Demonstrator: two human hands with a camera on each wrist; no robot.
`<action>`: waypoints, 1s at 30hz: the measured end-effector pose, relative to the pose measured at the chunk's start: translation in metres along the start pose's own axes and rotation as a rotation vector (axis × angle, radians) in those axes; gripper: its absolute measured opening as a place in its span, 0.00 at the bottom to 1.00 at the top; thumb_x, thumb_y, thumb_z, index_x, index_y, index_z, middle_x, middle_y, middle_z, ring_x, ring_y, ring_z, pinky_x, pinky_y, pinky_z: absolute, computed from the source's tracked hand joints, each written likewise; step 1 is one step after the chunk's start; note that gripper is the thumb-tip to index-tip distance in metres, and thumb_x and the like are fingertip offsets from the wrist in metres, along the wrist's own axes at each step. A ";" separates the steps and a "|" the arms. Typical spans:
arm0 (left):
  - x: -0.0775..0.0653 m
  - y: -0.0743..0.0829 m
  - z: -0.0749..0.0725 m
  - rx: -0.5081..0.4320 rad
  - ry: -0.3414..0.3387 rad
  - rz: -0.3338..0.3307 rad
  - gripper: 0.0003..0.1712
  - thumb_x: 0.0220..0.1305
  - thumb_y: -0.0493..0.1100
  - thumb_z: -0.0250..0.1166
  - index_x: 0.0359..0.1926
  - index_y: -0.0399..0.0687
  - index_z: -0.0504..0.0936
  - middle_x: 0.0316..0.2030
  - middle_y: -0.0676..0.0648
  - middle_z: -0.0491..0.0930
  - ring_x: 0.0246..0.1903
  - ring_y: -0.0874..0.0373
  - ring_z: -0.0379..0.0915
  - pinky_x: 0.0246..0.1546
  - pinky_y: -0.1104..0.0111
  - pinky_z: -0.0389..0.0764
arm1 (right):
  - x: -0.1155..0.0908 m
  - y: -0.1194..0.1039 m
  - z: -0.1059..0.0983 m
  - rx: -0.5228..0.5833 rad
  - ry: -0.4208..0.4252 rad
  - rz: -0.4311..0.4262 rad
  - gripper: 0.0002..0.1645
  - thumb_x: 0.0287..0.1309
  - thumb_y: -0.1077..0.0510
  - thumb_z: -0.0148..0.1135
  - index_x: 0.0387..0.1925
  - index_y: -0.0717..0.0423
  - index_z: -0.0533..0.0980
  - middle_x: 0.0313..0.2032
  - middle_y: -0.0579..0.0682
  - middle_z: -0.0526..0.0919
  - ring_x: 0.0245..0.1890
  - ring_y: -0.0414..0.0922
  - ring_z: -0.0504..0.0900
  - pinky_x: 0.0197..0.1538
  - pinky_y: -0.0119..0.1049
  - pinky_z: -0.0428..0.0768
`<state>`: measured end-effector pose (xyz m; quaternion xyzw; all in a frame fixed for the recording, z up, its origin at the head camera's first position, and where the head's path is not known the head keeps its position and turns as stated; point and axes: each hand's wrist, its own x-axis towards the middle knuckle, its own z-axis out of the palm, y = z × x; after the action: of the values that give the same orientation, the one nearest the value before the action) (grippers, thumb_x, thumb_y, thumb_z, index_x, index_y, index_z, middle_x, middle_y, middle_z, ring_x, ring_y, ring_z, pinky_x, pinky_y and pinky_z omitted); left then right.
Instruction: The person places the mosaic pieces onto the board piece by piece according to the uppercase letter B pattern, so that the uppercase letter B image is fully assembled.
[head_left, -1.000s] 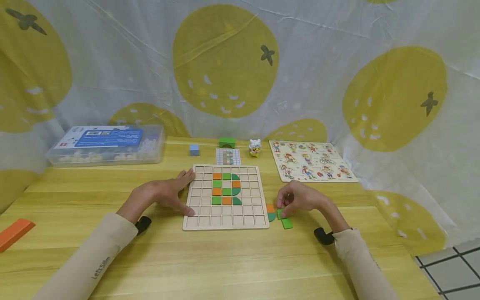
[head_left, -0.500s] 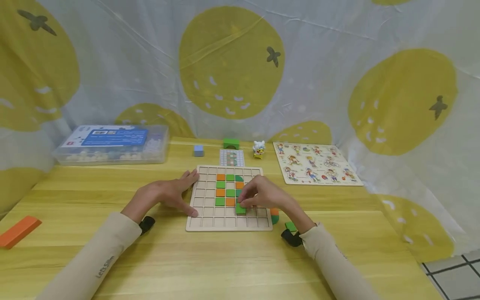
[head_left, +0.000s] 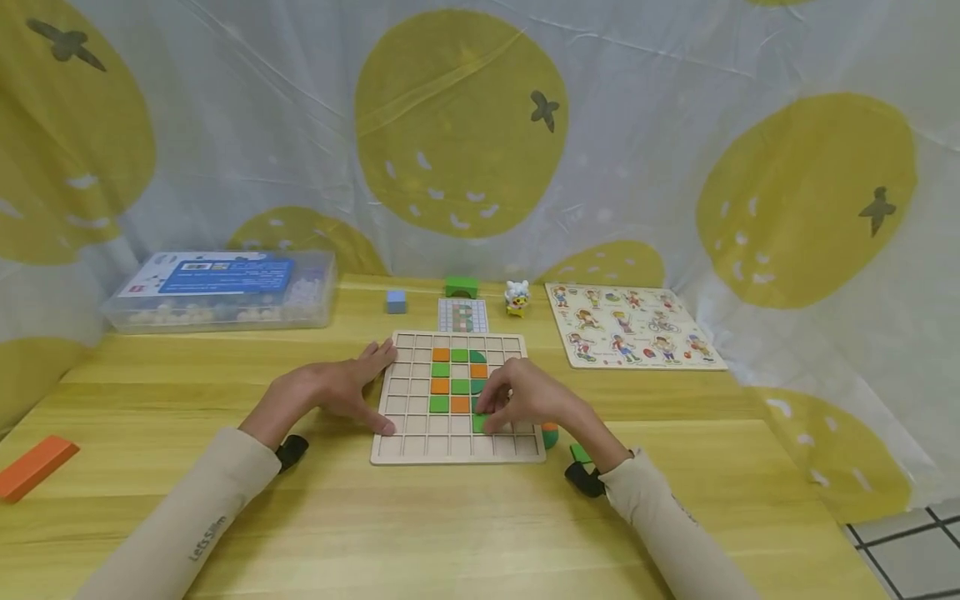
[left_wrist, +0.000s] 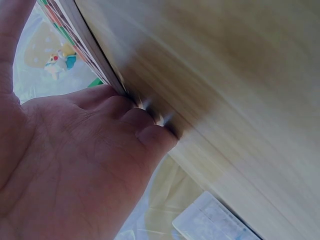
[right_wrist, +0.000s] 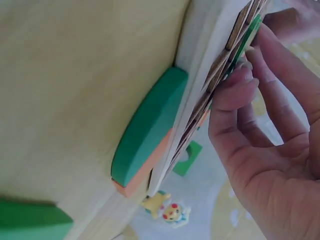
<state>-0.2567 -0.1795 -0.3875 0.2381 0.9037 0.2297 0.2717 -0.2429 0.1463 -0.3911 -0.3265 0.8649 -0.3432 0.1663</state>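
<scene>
A square wooden grid board [head_left: 420,448] lies mid-table, bearing orange and green square tiles [head_left: 439,404] and dark green curved ones. My left hand [head_left: 341,387] rests along its left edge, thumb and fingers spread apart; in the left wrist view its fingertips [left_wrist: 159,137] are at the table surface beside the board. Over the lower right part of the grid, my right hand [head_left: 528,393] pinches a green square tile [head_left: 478,423] just below the coloured rows. That tile [right_wrist: 246,44] appears tilted against the grid in the right wrist view. The right fingers hide part of the curved column.
Right of the board lie a dark green curved piece with an orange one [head_left: 551,435] and a green tile [head_left: 580,453]. Behind are a pattern card [head_left: 462,315], green block [head_left: 461,287], blue cube [head_left: 396,302], figurine [head_left: 517,298], picture puzzle [head_left: 633,327] and plastic case [head_left: 225,292].
My right hand has carried a green tile from the table on the right onto the board and lowered it there, the fingers shifting slightly around it. The left hand has stayed at the board's edge.
</scene>
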 end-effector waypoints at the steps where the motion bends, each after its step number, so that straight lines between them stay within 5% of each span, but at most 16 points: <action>1: 0.000 0.000 0.000 0.002 0.000 0.001 0.78 0.59 0.63 0.82 0.86 0.34 0.37 0.86 0.32 0.28 0.85 0.33 0.23 0.80 0.36 0.46 | 0.000 -0.001 0.000 -0.007 0.001 0.008 0.09 0.53 0.67 0.84 0.35 0.59 0.91 0.33 0.46 0.91 0.30 0.37 0.84 0.38 0.31 0.84; 9: 0.001 0.000 -0.001 -0.010 0.003 -0.003 0.78 0.58 0.63 0.82 0.87 0.35 0.38 0.86 0.33 0.28 0.84 0.33 0.22 0.80 0.36 0.45 | 0.000 -0.002 0.001 -0.041 0.009 0.038 0.09 0.51 0.67 0.85 0.34 0.59 0.91 0.32 0.48 0.90 0.29 0.37 0.82 0.37 0.30 0.83; 15: 0.002 0.001 0.000 -0.007 0.002 -0.008 0.78 0.58 0.63 0.82 0.87 0.35 0.38 0.86 0.34 0.28 0.85 0.33 0.22 0.80 0.36 0.45 | -0.004 0.006 -0.008 -0.022 -0.011 -0.038 0.05 0.58 0.66 0.82 0.36 0.59 0.91 0.34 0.47 0.91 0.31 0.37 0.85 0.40 0.32 0.86; 23: 0.008 0.003 0.004 -0.013 -0.004 -0.012 0.78 0.59 0.63 0.82 0.87 0.36 0.37 0.86 0.34 0.28 0.85 0.35 0.23 0.80 0.37 0.46 | -0.042 0.045 -0.043 0.043 -0.056 -0.029 0.04 0.62 0.63 0.79 0.39 0.57 0.90 0.34 0.44 0.89 0.33 0.43 0.82 0.42 0.36 0.84; 30: 0.000 0.000 -0.001 0.000 0.001 -0.008 0.78 0.59 0.63 0.82 0.87 0.35 0.38 0.86 0.33 0.28 0.84 0.32 0.23 0.79 0.35 0.47 | -0.062 0.057 -0.041 0.035 -0.121 -0.089 0.13 0.54 0.65 0.84 0.41 0.58 0.89 0.33 0.52 0.85 0.32 0.47 0.78 0.36 0.32 0.77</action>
<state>-0.2573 -0.1794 -0.3867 0.2344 0.9048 0.2286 0.2722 -0.2438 0.2399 -0.3979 -0.3817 0.8319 -0.3448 0.2084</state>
